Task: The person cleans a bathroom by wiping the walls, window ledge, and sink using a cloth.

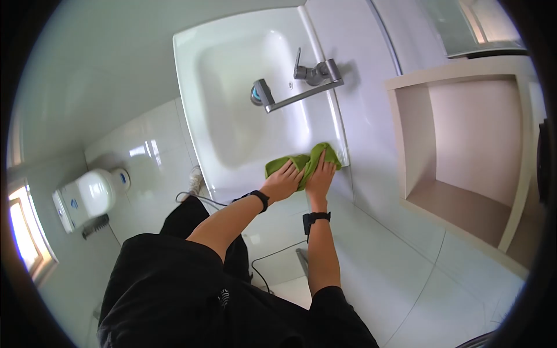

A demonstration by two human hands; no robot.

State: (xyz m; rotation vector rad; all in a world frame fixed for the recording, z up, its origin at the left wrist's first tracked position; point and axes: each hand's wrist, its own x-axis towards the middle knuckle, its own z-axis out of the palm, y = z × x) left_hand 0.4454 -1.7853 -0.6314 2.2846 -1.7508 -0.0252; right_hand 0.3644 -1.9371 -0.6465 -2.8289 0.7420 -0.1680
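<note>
A green cloth [329, 155] lies bunched over the near edge of the white washbasin [229, 124], at its right corner by the wall. My left hand [282, 181] has its fingers closed on the left part of the cloth. Close beside it, my right hand [320, 178] grips the right part, fingers laid along the folds. The cloth hides some fingertips. Above the basin, a grey faucet [304, 97] reaches out from the wall, its lever [297, 60] pointing away from me.
To the right stands an open beige shelf unit [406, 145]. A white toilet [96, 194] is at the far left, near a bright window [29, 229]. Thin dark cables [272, 253] run near my legs. A mirror [470, 26] shows at the upper right.
</note>
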